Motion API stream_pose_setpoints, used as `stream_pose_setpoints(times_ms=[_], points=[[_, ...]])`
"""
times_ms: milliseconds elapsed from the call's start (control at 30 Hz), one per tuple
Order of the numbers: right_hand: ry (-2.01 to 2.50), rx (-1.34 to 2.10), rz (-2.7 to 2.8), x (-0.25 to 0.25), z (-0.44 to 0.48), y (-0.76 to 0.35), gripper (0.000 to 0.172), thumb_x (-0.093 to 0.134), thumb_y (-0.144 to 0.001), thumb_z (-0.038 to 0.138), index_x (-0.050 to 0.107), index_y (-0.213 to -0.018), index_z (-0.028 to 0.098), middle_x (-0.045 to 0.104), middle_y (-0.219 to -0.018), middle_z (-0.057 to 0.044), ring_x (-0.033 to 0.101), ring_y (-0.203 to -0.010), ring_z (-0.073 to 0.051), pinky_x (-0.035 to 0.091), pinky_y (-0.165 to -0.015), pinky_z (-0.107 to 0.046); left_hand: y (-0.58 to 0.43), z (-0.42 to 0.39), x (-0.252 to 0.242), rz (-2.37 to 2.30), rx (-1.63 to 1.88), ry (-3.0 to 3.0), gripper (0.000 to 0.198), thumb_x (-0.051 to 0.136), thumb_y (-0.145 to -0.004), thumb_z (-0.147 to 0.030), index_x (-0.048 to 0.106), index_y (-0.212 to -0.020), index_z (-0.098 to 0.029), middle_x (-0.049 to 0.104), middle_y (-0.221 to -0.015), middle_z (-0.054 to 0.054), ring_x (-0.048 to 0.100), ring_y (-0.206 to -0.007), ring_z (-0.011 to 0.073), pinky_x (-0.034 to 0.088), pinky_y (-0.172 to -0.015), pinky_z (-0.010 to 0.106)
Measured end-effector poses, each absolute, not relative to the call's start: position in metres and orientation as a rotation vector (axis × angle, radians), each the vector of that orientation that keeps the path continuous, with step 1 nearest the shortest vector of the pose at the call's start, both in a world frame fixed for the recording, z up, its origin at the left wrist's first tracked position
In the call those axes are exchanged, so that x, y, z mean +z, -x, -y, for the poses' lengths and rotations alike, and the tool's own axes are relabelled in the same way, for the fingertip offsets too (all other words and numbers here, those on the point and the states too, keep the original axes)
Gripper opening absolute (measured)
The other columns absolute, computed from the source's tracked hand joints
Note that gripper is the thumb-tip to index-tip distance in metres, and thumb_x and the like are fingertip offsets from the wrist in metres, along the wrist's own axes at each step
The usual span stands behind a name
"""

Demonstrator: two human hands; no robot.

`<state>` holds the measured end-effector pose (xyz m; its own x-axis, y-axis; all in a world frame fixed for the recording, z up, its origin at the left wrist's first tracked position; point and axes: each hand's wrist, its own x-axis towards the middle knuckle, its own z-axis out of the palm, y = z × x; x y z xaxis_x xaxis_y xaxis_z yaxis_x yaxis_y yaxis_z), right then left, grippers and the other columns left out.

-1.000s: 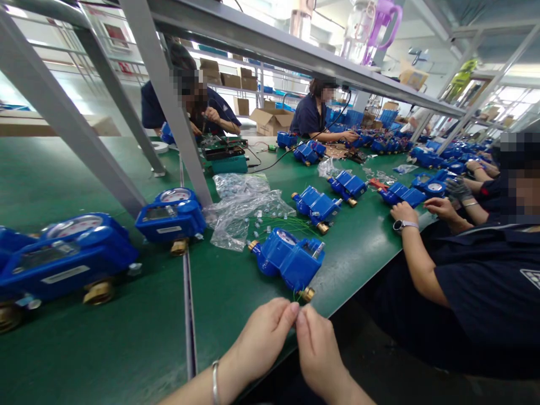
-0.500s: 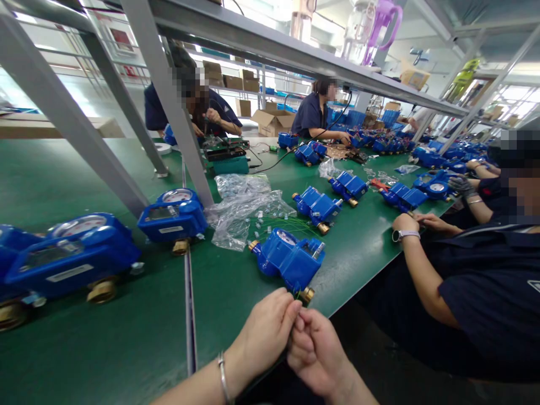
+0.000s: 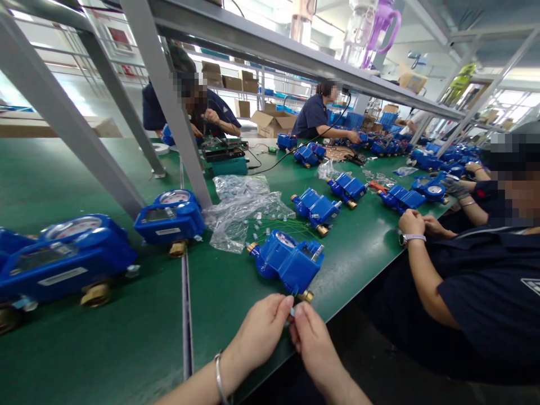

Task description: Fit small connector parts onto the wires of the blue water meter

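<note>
A blue water meter (image 3: 289, 262) with brass ends lies on the green table (image 3: 126, 349) just beyond my hands. My left hand (image 3: 261, 332) and my right hand (image 3: 310, 340) meet at the table's front edge, fingertips pinched together on a thin green wire (image 3: 295, 293) that runs from the meter's near brass end (image 3: 306, 295). Whatever small piece sits between the fingertips is too small to make out. More thin green wires with white tags (image 3: 270, 221) lie behind the meter.
Clear plastic bags (image 3: 240, 211) lie past the meter. Other blue meters (image 3: 171, 216) (image 3: 63, 259) stand at left, more (image 3: 317, 207) farther right. A grey frame post (image 3: 169, 101) rises from the table. A co-worker's arm (image 3: 415, 253) rests at right; other people work across the table.
My fingertips stayed pinched together by the meter's brass end, closing up tighter and then easing. The co-worker's hands at right drew together near a meter.
</note>
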<state>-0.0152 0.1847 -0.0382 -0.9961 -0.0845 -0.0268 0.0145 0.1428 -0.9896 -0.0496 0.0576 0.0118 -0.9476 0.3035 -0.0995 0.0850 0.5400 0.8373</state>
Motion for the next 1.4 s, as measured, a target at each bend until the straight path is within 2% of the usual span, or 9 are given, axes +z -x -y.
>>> stream_pose_setpoints(times_ms=[133, 400, 500, 600, 867, 933, 1067, 1200, 1400], points=[[0.236, -1.748, -2.935, -0.040, -0.188, 0.013, 0.028, 0.040, -0.089, 0.038, 0.058, -0.087, 0.017, 0.055, -0.077, -0.008, 0.050, -0.076, -0.020, 0.039, -0.075, -0.036, 0.053, -0.059, 0.008, -2.448, 1.434, -0.316, 0.053, 0.023, -0.090, -0.051, 0.055, -0.067, -0.016, 0.058, -0.067, 0.002, 0.052, -0.064, 0.0170, 0.041, -0.061, 0.025], [0.113, -1.914, -2.516, -0.039, -0.179, 0.021, 0.044, 0.018, -0.095, 0.039, 0.050, -0.074, 0.018, 0.033, -0.046, 0.007, 0.032, -0.035, -0.009, 0.031, -0.038, -0.021, 0.054, -0.059, 0.011, -2.487, 1.480, -0.280, 0.038, 0.035, -0.089, -0.045, 0.054, -0.069, -0.017, 0.057, -0.071, 0.002, 0.051, -0.067, 0.0181, 0.040, -0.067, 0.028], [0.175, -1.787, -2.788, -0.038, -0.180, 0.019, 0.031, 0.027, -0.095, 0.033, 0.053, -0.089, 0.017, 0.055, -0.068, -0.003, 0.053, -0.060, -0.015, 0.043, -0.056, -0.026, 0.058, -0.057, 0.010, -2.413, 1.518, -0.256, 0.046, 0.030, -0.089, -0.049, 0.056, -0.070, -0.016, 0.060, -0.072, 0.004, 0.054, -0.070, 0.0190, 0.041, -0.067, 0.028], [0.387, -1.439, -3.228, -0.039, -0.186, 0.019, 0.022, 0.036, -0.092, 0.028, 0.055, -0.088, 0.018, 0.057, -0.077, -0.007, 0.053, -0.075, -0.020, 0.042, -0.072, -0.035, 0.059, -0.059, 0.008, -2.337, 1.557, -0.251, 0.054, 0.026, -0.088, -0.054, 0.057, -0.069, -0.014, 0.060, -0.070, 0.004, 0.053, -0.067, 0.0184, 0.043, -0.064, 0.027], [0.247, -1.787, -2.809, -0.037, -0.178, 0.031, 0.041, 0.018, -0.096, 0.028, 0.048, -0.069, 0.018, 0.034, -0.046, 0.006, 0.033, -0.035, -0.009, 0.032, -0.040, -0.022, 0.061, -0.062, 0.006, -2.390, 1.604, -0.224, 0.040, 0.036, -0.086, -0.050, 0.052, -0.069, -0.017, 0.054, -0.071, 0.002, 0.048, -0.069, 0.0181, 0.039, -0.068, 0.028], [0.224, -1.780, -2.795, -0.034, -0.177, 0.030, 0.036, 0.022, -0.096, 0.028, 0.049, -0.073, 0.018, 0.041, -0.050, 0.005, 0.039, -0.039, -0.010, 0.034, -0.043, -0.022, 0.063, -0.061, 0.007, -2.363, 1.618, -0.204, 0.042, 0.035, -0.086, -0.052, 0.050, -0.066, -0.017, 0.050, -0.067, 0.001, 0.045, -0.065, 0.0168, 0.038, -0.065, 0.027], [0.377, -1.347, -3.247, -0.032, -0.184, 0.027, 0.017, 0.037, -0.092, 0.025, 0.052, -0.092, 0.016, 0.057, -0.080, -0.007, 0.054, -0.074, -0.020, 0.041, -0.067, -0.033, 0.065, -0.062, 0.009, -2.265, 1.656, -0.156, 0.049, 0.029, -0.085, -0.059, 0.041, -0.061, -0.018, 0.037, -0.060, -0.003, 0.035, -0.057, 0.0131, 0.035, -0.056, 0.025], [0.619, -0.895, -3.491, -0.032, -0.191, 0.031, 0.014, 0.041, -0.089, 0.021, 0.054, -0.089, 0.016, 0.055, -0.077, -0.008, 0.049, -0.073, -0.022, 0.038, -0.067, -0.036, 0.064, -0.065, 0.009, -2.204, 1.691, -0.122, 0.049, 0.027, -0.084, -0.061, 0.038, -0.062, -0.018, 0.033, -0.059, -0.004, 0.030, -0.056, 0.0123, 0.034, -0.053, 0.024], [0.179, -1.847, -2.775, -0.027, -0.185, 0.037, 0.025, 0.041, -0.087, 0.033, 0.051, -0.069, 0.019, 0.050, -0.067, -0.004, 0.047, -0.065, -0.018, 0.038, -0.065, -0.033, 0.063, -0.069, 0.008, -2.292, 1.708, -0.121, 0.048, 0.034, -0.083, -0.058, 0.050, -0.066, -0.017, 0.049, -0.068, 0.000, 0.044, -0.065, 0.0161, 0.040, -0.063, 0.026]])
